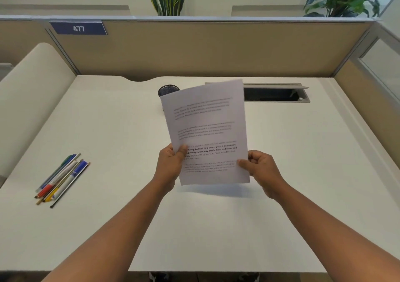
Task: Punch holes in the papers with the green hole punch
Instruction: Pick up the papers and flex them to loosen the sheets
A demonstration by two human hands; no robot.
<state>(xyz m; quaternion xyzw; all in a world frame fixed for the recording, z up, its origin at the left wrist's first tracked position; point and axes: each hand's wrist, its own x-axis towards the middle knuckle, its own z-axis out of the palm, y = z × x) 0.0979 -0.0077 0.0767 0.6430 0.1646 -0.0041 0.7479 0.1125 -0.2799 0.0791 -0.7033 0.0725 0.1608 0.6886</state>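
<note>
Printed white papers (207,130) are held up above the middle of the desk, tilted slightly left and facing me. My left hand (171,165) pinches the lower left edge with the thumb on the front. My right hand (259,169) pinches the lower right edge the same way. The sheets cast a shadow on the desk below them. No green hole punch shows in this view.
A bundle of pens and pencils (61,180) lies at the left on the white desk (108,227). A dark mesh cup (167,89) stands behind the papers. An open cable slot (275,93) sits at the back right. Tan partition walls (194,48) enclose the desk.
</note>
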